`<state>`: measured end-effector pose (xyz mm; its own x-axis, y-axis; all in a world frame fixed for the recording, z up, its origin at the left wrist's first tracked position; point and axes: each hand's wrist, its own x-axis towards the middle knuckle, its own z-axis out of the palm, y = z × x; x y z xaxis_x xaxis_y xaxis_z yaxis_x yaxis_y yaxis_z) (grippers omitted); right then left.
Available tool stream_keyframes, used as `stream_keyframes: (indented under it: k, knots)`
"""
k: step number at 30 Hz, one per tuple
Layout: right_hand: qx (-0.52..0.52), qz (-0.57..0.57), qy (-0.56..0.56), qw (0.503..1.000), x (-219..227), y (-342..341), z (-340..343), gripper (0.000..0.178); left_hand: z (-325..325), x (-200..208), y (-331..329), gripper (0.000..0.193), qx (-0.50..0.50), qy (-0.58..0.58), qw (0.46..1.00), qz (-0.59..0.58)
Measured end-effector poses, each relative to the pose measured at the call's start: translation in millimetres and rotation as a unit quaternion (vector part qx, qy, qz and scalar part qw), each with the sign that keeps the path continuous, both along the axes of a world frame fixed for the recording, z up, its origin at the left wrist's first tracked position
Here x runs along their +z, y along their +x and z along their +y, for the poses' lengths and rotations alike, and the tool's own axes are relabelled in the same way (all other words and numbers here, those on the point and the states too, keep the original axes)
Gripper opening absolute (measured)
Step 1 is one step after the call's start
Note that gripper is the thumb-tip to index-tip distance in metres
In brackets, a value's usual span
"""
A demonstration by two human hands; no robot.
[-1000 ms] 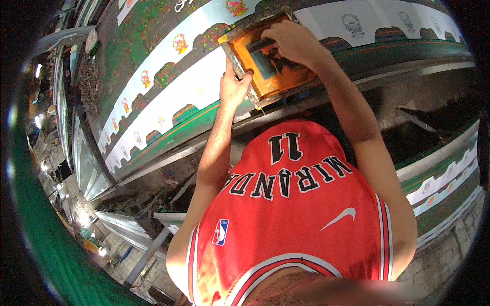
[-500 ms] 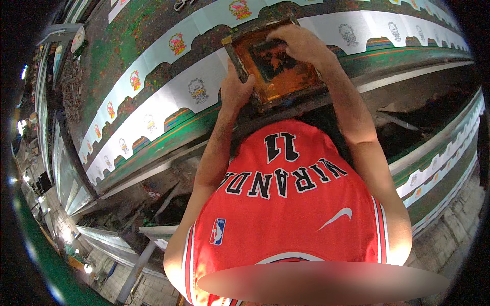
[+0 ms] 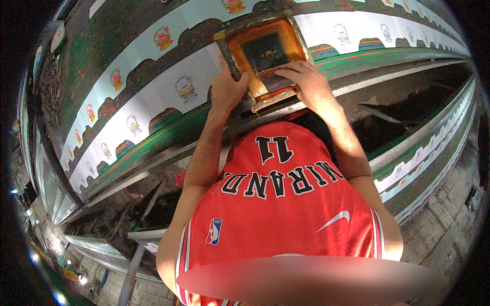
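A wooden screen-printing frame (image 3: 301, 41) lies tilted over a row of white cut pieces on the long table. Its mesh is amber around a dark rectangular middle. My left hand (image 3: 228, 91) grips the frame's left side, thumb on the rail and index finger stretched along it. Inside the frame's near end, my right hand (image 3: 309, 84) has its fingers bent over a brown, flat-edged squeegee (image 3: 270, 83), partly hidden under them. A white piece with a dark outline print (image 3: 186, 89) lies left of the frame; another outlined piece (image 3: 341, 34) lies to its right.
A farther row holds pieces with red and yellow prints (image 3: 163, 38). The table's green edge with orange lines (image 3: 357, 61) and a pale rail (image 3: 388, 76) run in front of me. Another table with printed pieces (image 3: 408, 173) stands at the right. Paved floor (image 3: 439, 204) shows beyond.
My right hand has come from the frame's far end to its near end, uncovering the dark middle of the mesh. My left hand stays on the frame's left side. The view has shifted slightly.
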<state>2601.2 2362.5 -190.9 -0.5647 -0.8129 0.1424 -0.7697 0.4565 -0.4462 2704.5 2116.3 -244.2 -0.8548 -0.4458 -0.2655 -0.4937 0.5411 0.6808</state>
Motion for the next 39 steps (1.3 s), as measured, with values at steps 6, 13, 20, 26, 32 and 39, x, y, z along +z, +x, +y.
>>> stream_keyframes:
  k: [6, 13, 20, 26, 32, 39]
  knots:
    - [0.028, -0.027, -0.014, 0.999, -1, -6, -4, 0.058, -12, -9, 4, 0.101, -0.037, -0.063, 0.992, 0.106]
    - [0.016, -0.026, -0.019, 0.999, -3, -57, 78, 0.053, 72, 10, -52, 0.101, 0.017, 0.082, 0.993, 0.087]
    - [0.005, 0.009, -0.057, 0.998, -14, -130, 166, 0.049, 161, 1, -134, 0.110, 0.018, 0.017, 0.998, 0.049]
    - [0.012, -0.025, -0.028, 0.999, -13, -151, 197, 0.061, 185, -8, -151, 0.095, 0.008, 0.042, 0.994, 0.097]
    - [0.027, -0.006, -0.045, 0.999, -12, -154, 192, 0.059, 180, -10, -148, 0.088, 0.039, 0.073, 0.994, 0.073]
    - [0.037, 0.011, -0.004, 0.999, -9, -166, 187, 0.053, 184, -13, -153, 0.091, 0.012, 0.021, 0.995, 0.102]
